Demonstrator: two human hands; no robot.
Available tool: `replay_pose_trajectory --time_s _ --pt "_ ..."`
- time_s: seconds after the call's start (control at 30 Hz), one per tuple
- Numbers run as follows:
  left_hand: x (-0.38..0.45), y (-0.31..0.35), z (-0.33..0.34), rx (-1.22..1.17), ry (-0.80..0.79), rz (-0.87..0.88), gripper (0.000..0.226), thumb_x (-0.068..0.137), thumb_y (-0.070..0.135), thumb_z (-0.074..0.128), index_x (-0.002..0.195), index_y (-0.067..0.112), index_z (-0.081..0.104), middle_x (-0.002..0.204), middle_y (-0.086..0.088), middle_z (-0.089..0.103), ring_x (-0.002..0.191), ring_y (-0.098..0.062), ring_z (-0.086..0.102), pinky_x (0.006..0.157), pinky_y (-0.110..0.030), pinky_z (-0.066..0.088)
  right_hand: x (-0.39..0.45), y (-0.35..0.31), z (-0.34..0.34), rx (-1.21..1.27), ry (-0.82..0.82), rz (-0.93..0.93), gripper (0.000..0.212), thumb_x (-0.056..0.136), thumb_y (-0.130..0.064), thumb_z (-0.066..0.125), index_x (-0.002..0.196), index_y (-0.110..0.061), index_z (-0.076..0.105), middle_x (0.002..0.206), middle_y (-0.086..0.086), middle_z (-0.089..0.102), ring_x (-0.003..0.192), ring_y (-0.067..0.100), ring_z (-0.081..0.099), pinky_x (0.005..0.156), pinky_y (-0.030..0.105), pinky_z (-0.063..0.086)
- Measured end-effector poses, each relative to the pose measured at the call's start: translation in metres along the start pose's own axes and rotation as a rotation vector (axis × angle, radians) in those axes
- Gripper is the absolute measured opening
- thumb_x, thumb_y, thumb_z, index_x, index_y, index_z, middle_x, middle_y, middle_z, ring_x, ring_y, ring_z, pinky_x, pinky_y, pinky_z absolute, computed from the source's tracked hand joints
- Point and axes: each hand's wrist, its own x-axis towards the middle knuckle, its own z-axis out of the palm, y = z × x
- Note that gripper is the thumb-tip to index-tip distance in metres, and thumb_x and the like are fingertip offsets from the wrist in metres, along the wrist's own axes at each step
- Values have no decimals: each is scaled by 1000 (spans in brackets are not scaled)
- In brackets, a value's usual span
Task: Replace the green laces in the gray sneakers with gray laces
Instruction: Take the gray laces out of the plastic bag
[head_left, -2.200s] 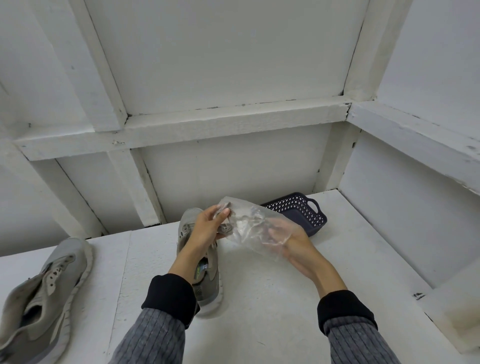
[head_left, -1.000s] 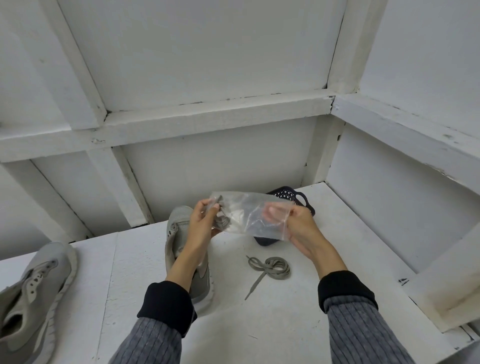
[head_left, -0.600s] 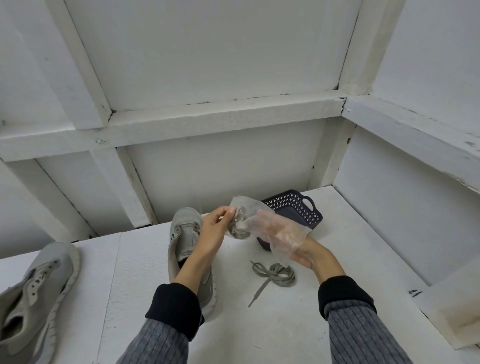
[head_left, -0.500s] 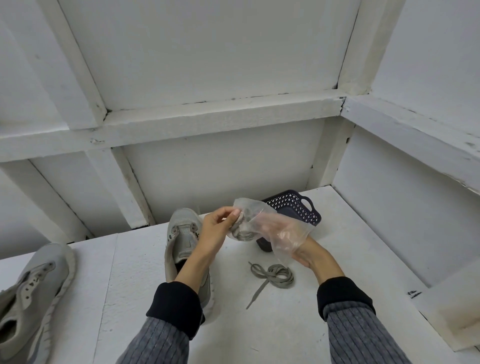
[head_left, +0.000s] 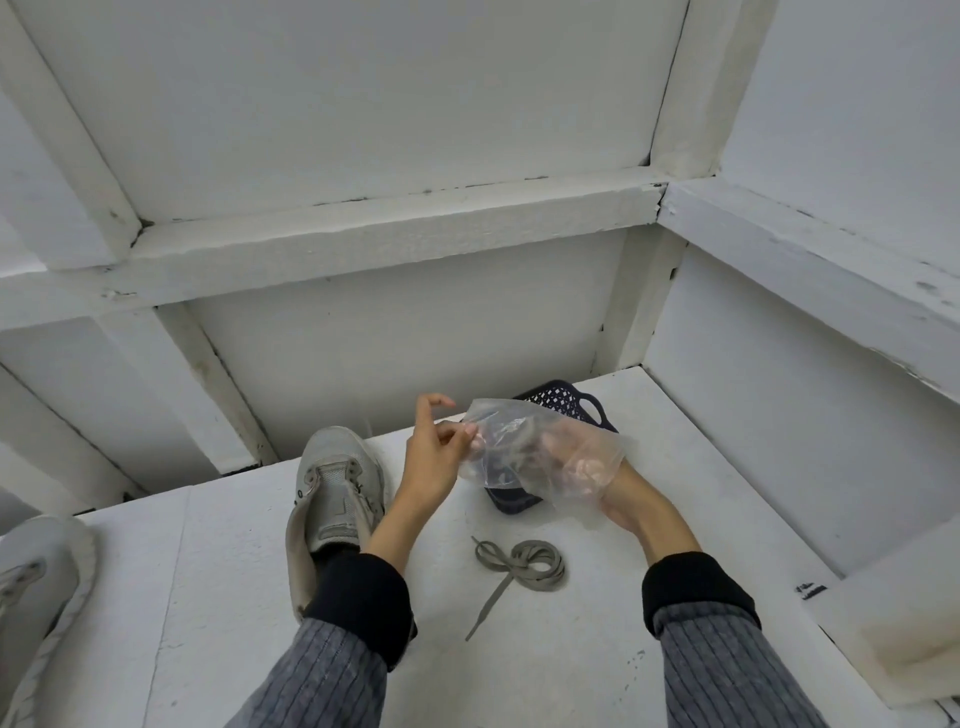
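Holding the clear plastic bag (head_left: 540, 457) open, our left hand (head_left: 434, 462) pinches its mouth while our right hand (head_left: 587, 478) reaches inside, curled (apparently) round the second gray lace. One gray lace (head_left: 524, 564) lies coiled at 6 o'clock of the bag; the unlaced sneaker (head_left: 332, 499) waits at 9 o'clock.

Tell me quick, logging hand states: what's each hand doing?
Left hand: pinches the clear plastic bag at its edge.
Right hand: inside the bag; grip cannot be told.
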Motion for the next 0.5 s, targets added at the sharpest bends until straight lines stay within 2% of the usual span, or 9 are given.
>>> replay_pose_trajectory --time_s 0.07,0.13,0.2,0.27,0.37,0.43,0.5 --pt "4 2 3 111 -36 53 20 99 14 56 102 34 54 85 -3 68 77 -24 67 74 -31 53 -4 2 -15 13 -50 -45 20 97 -5 52 108 -13 66 97 11 68 86 20 62 74 24 48" --pt "9 3 11 181 -6 57 21 101 7 50 99 22 64 93 -1 68 72 -17 64 66 -15 50 -6 7 -27 -10 -62 -67 28 97 1 50 118 -11 64 110 14 67 94 19 64 78 25 51" --pt "14 4 17 224 88 11 20 100 5 49 102 13 67 99 -3 69 75 -12 63 62 -6 46 -5 12 -35 54 43 -77 25 97 -1 51 117 -9 64 112 13 69 98 19 66 82 30 54" --pt "18 1 20 249 172 -25 19 100 8 53 111 9 68 105 -7 70 83 -15 65 64 -5 45 -8 17 -43 177 237 -105 20 98 -6 52 114 -3 63 108 14 70 98 21 68 80 30 56" --pt "17 0 27 327 180 -59 28 97 16 60 123 7 64 117 -11 68 104 -24 64 84 -20 48 -12 27 -54 275 480 -154 21 97 -9 54 113 4 60 106 17 69 99 26 67 83 33 57" --pt "14 -1 34 408 181 -42 37 96 21 63 130 6 60 127 -11 64 120 -28 57 100 -32 44 -16 34 -58 324 553 -156 20 97 -7 54 111 6 61 104 17 69 96 25 68 86 36 56" --pt "11 -2 40 584 210 -22 43 96 28 62 133 9 58 130 -10 62 125 -31 50 102 -41 39 -21 40 -60 350 596 -153 17 97 -6 54 108 4 62 100 16 69 93 24 68 86 37 56"
